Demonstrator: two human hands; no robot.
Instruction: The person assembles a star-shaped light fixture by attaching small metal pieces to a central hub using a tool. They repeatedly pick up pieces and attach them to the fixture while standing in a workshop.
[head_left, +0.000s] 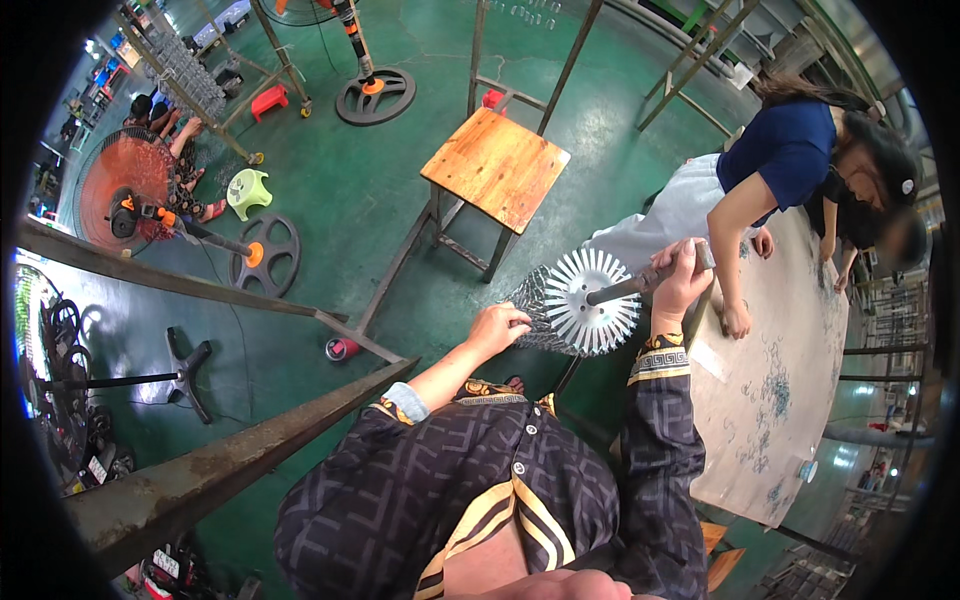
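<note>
the person holds a stack of round, silver fan-guard grilles (pixel 570 300) up in the air, above the green floor (pixel 330 190) and just beside the left edge of a pale, marbled table (pixel 780 390). the stack reads as a short cylinder of wire rings, with a white radial disc facing the camera. the right hand (pixel 680 275) is clenched round the handle of a dark rod-like tool (pixel 625 288), whose tip sits at the centre hub of the front disc. the left hand (pixel 497 325) rests on the left flank of the stack, its fingers (pixel 518 318) curled against the wire rim, steadying it; they look closed on the edge, though how firmly is hard to tell.

as for progress, the work looks to be in the middle: the stack is gathered and lifted, the tool is already seated at the hub, yet nothing is set down on the table, and whether the tool is fastening or loosening cannot be read. the stack has still to be finished and put somewhere.

across the table another person in a dark blue top (pixel 790 145) leans over it with their own hand (pixel 738 320) on the surface. a wooden stool (pixel 497 165) stands behind the stack, and standing-fan bases (pixel 375 97) lie farther off on the floor.
</note>
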